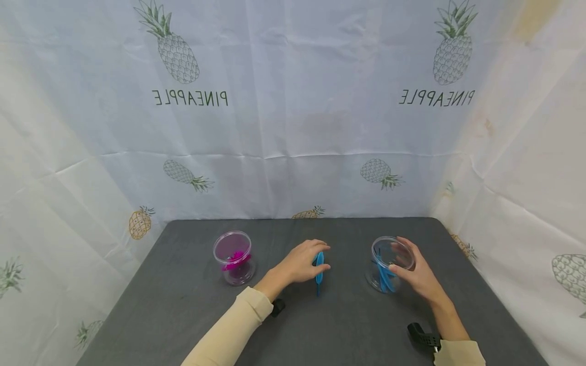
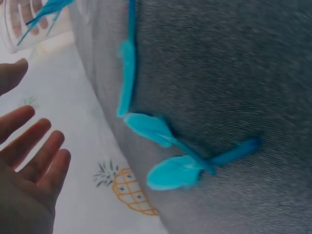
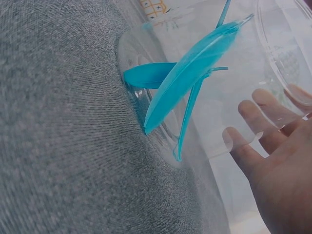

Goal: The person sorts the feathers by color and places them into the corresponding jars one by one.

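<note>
Several blue feathers [image 2: 170, 173] lie on the grey cloth, some crossing each other. Over them, my left hand [image 1: 302, 263] hovers with its fingers apart and nothing between them; the left wrist view shows the hand [image 2: 29, 180] away from the feathers. A clear plastic cup [image 1: 392, 252] stands upright at the right, holding several blue feathers [image 3: 190, 78] that lean across one another. My right hand [image 1: 422, 274] grips this cup near its rim, thumb on the near side and fingers around the far right side.
Left of my left hand stands a second clear cup [image 1: 232, 247] with magenta feathers [image 1: 236, 260] inside. The dark grey cloth [image 1: 183, 315] covers the table. White pineapple-print curtains [image 1: 293, 101] rise behind and along both sides.
</note>
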The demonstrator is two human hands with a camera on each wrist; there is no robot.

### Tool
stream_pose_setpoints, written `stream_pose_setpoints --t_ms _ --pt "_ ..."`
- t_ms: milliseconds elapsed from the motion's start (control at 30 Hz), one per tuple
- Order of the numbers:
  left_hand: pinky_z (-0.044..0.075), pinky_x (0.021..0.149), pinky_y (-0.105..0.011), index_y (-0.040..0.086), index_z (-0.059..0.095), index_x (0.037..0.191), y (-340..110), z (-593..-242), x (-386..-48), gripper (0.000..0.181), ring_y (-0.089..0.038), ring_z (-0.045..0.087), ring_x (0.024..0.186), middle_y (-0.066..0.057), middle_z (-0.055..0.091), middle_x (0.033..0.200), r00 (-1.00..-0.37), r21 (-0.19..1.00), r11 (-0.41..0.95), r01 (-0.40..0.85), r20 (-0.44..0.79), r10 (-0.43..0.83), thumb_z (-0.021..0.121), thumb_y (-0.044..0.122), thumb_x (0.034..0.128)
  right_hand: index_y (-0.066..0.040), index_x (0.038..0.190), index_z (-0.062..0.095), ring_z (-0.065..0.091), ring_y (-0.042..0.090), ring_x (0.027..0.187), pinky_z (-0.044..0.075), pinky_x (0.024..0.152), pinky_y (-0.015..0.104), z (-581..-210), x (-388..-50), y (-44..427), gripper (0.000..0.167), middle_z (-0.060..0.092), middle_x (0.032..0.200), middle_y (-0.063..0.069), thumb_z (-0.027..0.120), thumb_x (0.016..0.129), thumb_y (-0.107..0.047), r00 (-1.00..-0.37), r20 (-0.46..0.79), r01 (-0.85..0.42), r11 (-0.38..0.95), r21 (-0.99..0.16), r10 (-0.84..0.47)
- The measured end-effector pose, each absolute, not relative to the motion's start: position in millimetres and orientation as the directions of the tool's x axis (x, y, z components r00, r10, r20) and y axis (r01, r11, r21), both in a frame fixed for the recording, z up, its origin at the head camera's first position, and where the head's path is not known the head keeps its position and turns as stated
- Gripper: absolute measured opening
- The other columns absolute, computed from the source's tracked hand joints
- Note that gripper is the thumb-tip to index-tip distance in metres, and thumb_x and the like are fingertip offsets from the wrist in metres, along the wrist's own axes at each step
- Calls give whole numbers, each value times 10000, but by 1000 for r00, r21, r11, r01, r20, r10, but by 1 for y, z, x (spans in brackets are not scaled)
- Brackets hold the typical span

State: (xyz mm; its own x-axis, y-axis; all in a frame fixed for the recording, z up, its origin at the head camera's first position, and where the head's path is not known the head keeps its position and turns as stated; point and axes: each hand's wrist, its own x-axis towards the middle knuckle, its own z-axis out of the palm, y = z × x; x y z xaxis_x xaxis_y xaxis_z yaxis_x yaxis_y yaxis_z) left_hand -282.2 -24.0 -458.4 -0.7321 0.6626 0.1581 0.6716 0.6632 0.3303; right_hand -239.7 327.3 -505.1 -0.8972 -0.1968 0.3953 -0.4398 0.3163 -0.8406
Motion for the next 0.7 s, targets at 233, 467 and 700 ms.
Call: stream_pose_setpoints --t_ms 233,467,700 --pt "388 1146 -446 105 510 1490 -30 -468 -283 611 -268 420 1424 -64 449 1549 -739 365 671 645 74 670 667 416 988 33 1570 190 400 -74 1321 364 1032 79 -503 -240 328 770 352 1483 345 645 949 49 -900 389 -434 321 -842 -195" --pt "330 1183 -469 102 465 1525 -36 -477 -284 701 -271 342 1480 -75 369 1613 -731 374 674 637 17 682 701 442 958 38 1567 190 401 -68 1327 354 1039 75 -504 -240 328 768 347 1482 348 643 948 55 -898 394 -439 315 -842 -196" --pt "304 1199 -465 102 428 1549 -39 -487 -285 794 -273 310 1498 -65 335 1634 -720 364 679 638 -31 693 727 488 923 24 1576 183 399 -81 1325 358 1039 79 -505 -240 328 776 334 1486 349 640 950 57 -899 389 -435 305 -847 -199"
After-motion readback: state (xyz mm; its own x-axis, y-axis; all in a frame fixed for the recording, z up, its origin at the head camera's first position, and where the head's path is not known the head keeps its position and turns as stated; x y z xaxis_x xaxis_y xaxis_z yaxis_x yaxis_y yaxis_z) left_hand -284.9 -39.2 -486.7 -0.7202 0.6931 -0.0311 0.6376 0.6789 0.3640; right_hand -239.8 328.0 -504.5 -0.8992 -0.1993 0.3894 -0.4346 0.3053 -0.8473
